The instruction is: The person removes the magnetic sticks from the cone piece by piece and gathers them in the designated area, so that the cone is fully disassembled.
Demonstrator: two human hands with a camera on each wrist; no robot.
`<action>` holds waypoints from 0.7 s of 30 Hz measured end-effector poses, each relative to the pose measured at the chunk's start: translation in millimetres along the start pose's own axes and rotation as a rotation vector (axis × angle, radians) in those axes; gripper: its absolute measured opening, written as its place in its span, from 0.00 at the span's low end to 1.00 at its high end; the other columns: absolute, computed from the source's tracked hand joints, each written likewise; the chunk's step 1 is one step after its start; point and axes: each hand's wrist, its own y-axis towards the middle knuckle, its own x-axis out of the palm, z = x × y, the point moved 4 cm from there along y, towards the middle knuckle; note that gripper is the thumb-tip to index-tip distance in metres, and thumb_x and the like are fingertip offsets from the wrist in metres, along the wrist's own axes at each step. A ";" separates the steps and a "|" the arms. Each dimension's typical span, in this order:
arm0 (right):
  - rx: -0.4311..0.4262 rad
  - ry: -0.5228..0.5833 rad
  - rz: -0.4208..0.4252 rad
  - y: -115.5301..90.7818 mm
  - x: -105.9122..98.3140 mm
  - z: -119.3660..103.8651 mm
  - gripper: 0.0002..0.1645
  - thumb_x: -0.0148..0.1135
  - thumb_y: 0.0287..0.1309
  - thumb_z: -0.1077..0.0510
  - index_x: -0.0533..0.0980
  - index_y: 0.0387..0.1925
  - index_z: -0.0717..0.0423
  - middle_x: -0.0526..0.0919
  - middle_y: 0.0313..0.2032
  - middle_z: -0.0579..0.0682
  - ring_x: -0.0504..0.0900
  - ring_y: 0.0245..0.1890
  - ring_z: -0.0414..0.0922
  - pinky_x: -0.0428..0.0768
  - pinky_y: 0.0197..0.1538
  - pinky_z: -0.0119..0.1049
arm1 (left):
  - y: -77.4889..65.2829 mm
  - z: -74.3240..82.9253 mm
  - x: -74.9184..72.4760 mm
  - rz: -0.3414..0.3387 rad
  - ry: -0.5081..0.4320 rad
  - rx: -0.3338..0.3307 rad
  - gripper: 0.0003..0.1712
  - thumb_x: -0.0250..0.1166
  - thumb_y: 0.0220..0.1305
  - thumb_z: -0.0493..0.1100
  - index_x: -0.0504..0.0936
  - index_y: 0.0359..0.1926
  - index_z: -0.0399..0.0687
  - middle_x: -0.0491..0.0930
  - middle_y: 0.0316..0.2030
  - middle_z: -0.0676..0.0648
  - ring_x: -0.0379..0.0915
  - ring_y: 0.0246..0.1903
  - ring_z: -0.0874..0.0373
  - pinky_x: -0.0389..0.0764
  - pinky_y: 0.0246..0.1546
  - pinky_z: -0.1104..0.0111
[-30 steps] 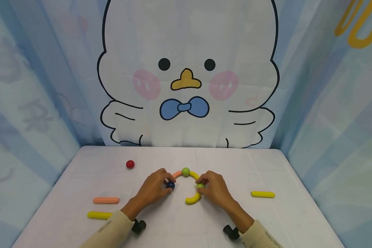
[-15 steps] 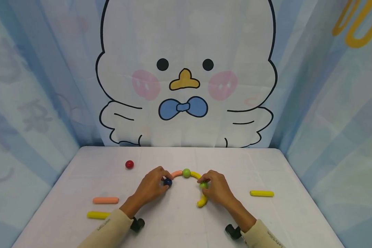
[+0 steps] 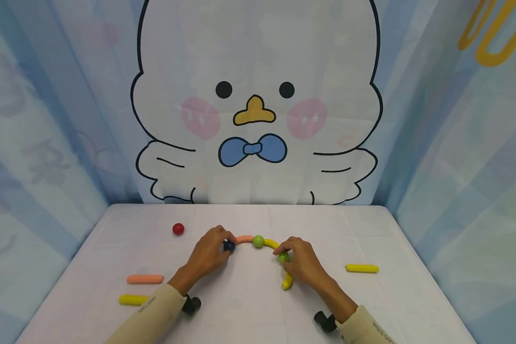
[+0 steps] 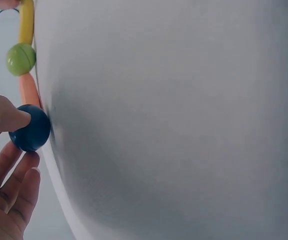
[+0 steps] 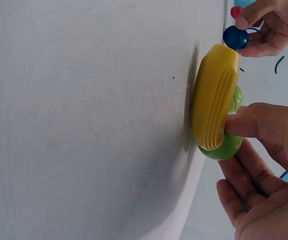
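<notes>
The left hand (image 3: 209,251) pinches a glossy dark blue ball (image 3: 229,246), its index finger on the far side and its thumb on the near side. The ball sits at the fingertips, well clear of the palm, and in the left wrist view the thumb tip overlaps its face. A curved orange rod (image 3: 244,239) meets the ball just beyond the grip, on the side towards the right hand.

From that rod the chain runs on to a glossy light green ball (image 3: 258,241), then a curved yellow rod (image 3: 271,243), which leads to the right hand (image 3: 303,262). There, finger and thumb are clamped on a second light green ball (image 3: 284,258), partly covered by the fingers. A ridged, curved yellow piece (image 3: 287,282) extends from this ball towards the person, below the grip; in the right wrist view it stands in front of the ball, beside the thumb.

Apart from the chain, on the white-covered table (image 3: 258,315), lie a glossy red ball (image 3: 178,229), a straight orange rod (image 3: 145,279) and a straight yellow rod (image 3: 131,299), partly behind the left sleeve (image 3: 148,315). Another straight yellow rod (image 3: 362,268) lies to the right of the right hand.
</notes>
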 end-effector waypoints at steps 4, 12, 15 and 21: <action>-0.003 -0.004 -0.007 0.0 -0.5 0.7 0.20 0.77 0.51 0.74 0.90 0.39 0.47 0.87 0.45 0.43 0.83 0.55 0.49 0.82 0.64 0.54 | 6.0 -1.8 -1.1 0.009 0.018 0.012 0.15 0.77 0.59 0.32 0.90 0.45 0.52 0.81 0.45 0.47 0.76 0.47 0.54 0.84 0.57 0.55; -0.001 0.007 -0.019 -1.6 -0.3 1.7 0.20 0.77 0.52 0.74 0.90 0.39 0.46 0.87 0.46 0.43 0.83 0.56 0.49 0.82 0.64 0.54 | 19.6 -4.3 -1.1 0.016 0.041 0.007 0.15 0.76 0.58 0.30 0.90 0.43 0.52 0.81 0.45 0.46 0.75 0.47 0.52 0.84 0.58 0.53; -0.010 0.009 -0.021 -2.6 0.4 2.3 0.21 0.77 0.52 0.74 0.90 0.40 0.46 0.87 0.46 0.43 0.83 0.56 0.48 0.82 0.64 0.53 | 23.7 -4.9 -1.3 0.018 0.046 0.003 0.16 0.75 0.57 0.29 0.90 0.42 0.53 0.81 0.45 0.46 0.75 0.46 0.52 0.83 0.56 0.53; -0.038 0.021 -0.027 -5.4 0.7 1.0 0.20 0.76 0.53 0.73 0.89 0.41 0.46 0.87 0.46 0.43 0.83 0.56 0.49 0.83 0.63 0.54 | 30.1 -6.1 -0.3 0.024 0.064 -0.001 0.16 0.74 0.58 0.28 0.90 0.43 0.53 0.81 0.45 0.46 0.75 0.47 0.52 0.83 0.57 0.54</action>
